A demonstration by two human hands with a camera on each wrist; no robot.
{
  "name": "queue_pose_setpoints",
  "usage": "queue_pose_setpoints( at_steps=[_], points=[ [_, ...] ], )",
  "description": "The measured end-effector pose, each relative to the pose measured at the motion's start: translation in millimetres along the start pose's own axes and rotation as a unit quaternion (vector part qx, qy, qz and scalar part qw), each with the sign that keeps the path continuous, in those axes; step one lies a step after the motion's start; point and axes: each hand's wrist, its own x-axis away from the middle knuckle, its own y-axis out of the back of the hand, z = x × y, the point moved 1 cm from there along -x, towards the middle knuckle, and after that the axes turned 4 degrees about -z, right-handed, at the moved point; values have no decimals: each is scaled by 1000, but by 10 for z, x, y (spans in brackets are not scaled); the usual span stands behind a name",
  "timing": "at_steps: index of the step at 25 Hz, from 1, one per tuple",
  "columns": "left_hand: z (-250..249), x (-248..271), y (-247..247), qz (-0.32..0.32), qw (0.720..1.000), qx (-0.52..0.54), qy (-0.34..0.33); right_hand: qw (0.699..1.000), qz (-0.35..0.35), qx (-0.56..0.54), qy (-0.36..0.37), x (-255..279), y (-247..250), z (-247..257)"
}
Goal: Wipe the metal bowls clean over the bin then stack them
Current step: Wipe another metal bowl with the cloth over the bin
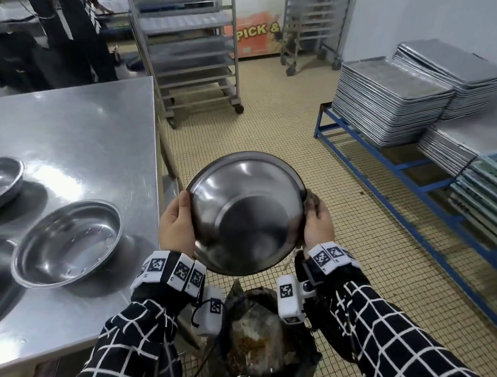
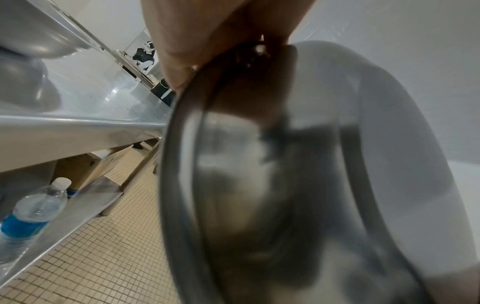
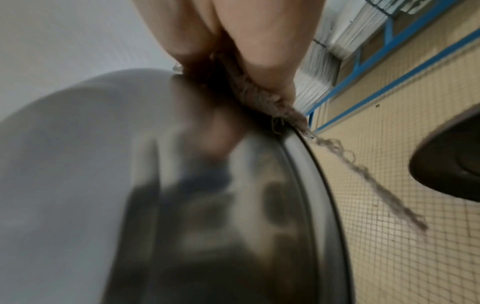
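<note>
head: metal bowl held tilted over bin, inside looks clean; three bowls on steel table lie unstacked, so stacking judged still ahead | left wrist: left hand grips rim, thumb inside | right wrist: right hand pinches brown rag against rim, loose thread trailing

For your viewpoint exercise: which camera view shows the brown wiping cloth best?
The right wrist view: the brown cloth fills the right hand's grip at the bowl rim, frayed thread trailing. Head view shows only a sliver. In the left wrist view I cannot make it out.
</note>
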Motion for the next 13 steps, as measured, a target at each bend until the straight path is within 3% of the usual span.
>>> queue_pose_setpoints(
  at_steps=[4, 8, 13],
  points=[
    [142, -10, 48, 67, 995, -67, -44, 988, 51, 87, 116, -71, 164, 267],
    [110, 58, 59, 133, 985, -88, -67, 955, 114, 178, 207, -93, 283, 505],
    [-51, 219, -56, 168, 962, -178, -124, 848, 200, 316, 375, 5, 159, 615]
  ],
)
